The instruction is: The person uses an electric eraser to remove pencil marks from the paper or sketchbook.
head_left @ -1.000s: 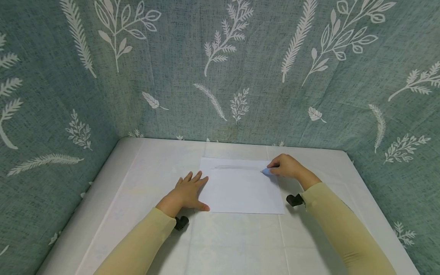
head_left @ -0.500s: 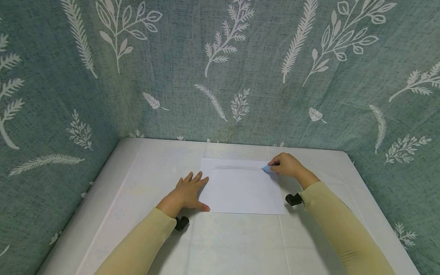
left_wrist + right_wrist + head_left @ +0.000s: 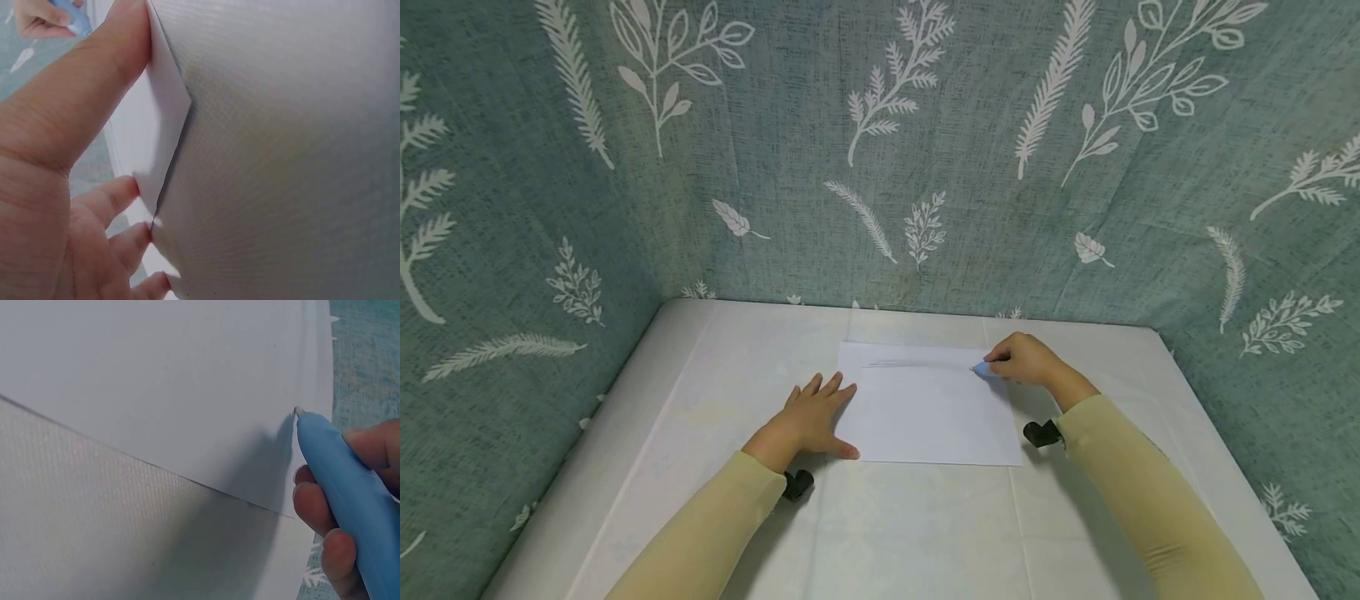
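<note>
A sheet of white paper (image 3: 932,417) lies on the table, with thin grey lines (image 3: 910,363) running along its far side. Fingers spread, my left hand (image 3: 808,421) rests over the paper's left edge, the thumb at the near left corner. My right hand (image 3: 1026,362) grips a thick blue pen-shaped tool (image 3: 344,487) with a narrow pale tip. In the right wrist view the fingers curl round its body, and the tip is right at the paper near the right end of the lines. The far end of the tool runs out of that view.
A white cloth (image 3: 917,533) covers the table under the paper. Green leaf-patterned fabric (image 3: 775,167) stands behind the table and along both sides. Small black wrist cameras (image 3: 1041,434) sit at both sleeve cuffs.
The right hand has shifted the blue tool slightly toward the far edge of the paper, then stayed nearly still. The left hand and the paper have not visibly moved.
</note>
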Motion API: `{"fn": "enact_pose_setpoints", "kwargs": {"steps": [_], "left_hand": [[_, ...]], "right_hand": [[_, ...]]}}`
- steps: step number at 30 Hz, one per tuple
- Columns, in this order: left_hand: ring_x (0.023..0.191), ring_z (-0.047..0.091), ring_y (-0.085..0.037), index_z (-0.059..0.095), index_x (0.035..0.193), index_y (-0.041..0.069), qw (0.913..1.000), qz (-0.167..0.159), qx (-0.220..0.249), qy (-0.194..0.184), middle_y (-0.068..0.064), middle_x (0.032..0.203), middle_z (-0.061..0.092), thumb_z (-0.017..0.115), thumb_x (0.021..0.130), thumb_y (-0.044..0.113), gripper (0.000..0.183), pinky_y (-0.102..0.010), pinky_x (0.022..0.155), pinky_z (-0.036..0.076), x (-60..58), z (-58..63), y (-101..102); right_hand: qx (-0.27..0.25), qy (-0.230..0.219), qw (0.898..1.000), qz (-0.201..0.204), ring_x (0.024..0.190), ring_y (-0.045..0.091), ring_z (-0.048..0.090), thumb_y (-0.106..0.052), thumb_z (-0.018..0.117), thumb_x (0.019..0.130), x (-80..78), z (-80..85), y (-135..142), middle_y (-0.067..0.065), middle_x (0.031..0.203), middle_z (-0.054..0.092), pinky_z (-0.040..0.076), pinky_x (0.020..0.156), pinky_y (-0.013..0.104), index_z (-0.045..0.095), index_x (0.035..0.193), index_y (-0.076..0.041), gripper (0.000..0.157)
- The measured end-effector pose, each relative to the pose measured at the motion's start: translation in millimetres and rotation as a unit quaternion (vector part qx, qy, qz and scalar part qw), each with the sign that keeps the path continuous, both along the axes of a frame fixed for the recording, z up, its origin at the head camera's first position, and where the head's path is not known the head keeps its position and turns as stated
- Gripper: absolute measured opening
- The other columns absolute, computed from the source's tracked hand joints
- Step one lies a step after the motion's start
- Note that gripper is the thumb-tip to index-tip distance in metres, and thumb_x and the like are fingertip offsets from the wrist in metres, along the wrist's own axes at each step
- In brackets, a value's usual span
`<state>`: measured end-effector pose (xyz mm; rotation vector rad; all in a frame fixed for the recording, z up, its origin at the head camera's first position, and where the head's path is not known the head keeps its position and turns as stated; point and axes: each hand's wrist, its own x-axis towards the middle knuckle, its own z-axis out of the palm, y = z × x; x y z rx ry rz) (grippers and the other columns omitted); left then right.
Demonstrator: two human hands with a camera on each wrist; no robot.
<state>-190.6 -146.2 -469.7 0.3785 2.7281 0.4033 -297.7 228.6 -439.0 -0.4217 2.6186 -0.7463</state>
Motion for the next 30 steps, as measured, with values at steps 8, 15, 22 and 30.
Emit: {"fn": "enact_pose_setpoints", "kwargs": {"steps": [8, 15, 22, 30], "left_hand": [[0.151, 0.008, -0.045, 0.033, 0.158, 0.018, 1.0000, -0.006, -0.004, -0.001, -0.013, 0.166, 0.016, 0.086, 0.068, 0.060, 0.113, -0.066, 0.116, 0.010, -1.1, -1.2, -0.7], [0.151, 0.008, -0.045, 0.033, 0.158, 0.017, 1.0000, -0.009, -0.001, 0.002, -0.014, 0.166, 0.017, 0.086, 0.067, 0.060, 0.114, -0.066, 0.116, 0.011, -0.5, -0.2, -1.2], [0.151, 0.008, -0.045, 0.033, 0.158, 0.017, 1.0000, -0.008, -0.001, 0.001, -0.013, 0.166, 0.016, 0.086, 0.067, 0.061, 0.114, -0.067, 0.116, 0.011, -1.2, -1.1, -1.9], [0.151, 0.008, -0.045, 0.033, 0.158, 0.017, 1.0000, -0.008, -0.005, -0.001, -0.014, 0.166, 0.016, 0.086, 0.066, 0.061, 0.116, -0.066, 0.116, 0.010, -0.5, 0.4, -1.7]], "right_hand": [[0.005, 0.004, 1.000, -0.018, 0.073, 0.020, 0.067, -0.019, 0.066, 0.096, 0.2, 0.5, -2.4, 0.006, 0.094, 0.074, 0.053, 0.061, 0.031, 0.074, 0.117, -0.003, 0.027], [0.003, 0.009, 1.000, -0.008, 0.073, 0.017, 0.067, -0.019, 0.068, 0.095, -1.2, -1.3, -3.2, 0.008, 0.100, 0.074, 0.054, 0.062, 0.032, 0.075, 0.115, -0.004, 0.026], [0.009, -0.003, 1.000, 0.001, 0.075, 0.018, 0.068, -0.019, 0.067, 0.095, 1.2, 1.0, -1.7, 0.006, 0.099, 0.073, 0.053, 0.061, 0.033, 0.075, 0.115, -0.006, 0.025], [0.003, 0.012, 1.000, -0.003, 0.071, 0.022, 0.067, -0.016, 0.066, 0.097, 1.7, 0.5, -3.5, 0.009, 0.092, 0.074, 0.051, 0.056, 0.031, 0.074, 0.116, -0.002, 0.026]]}}
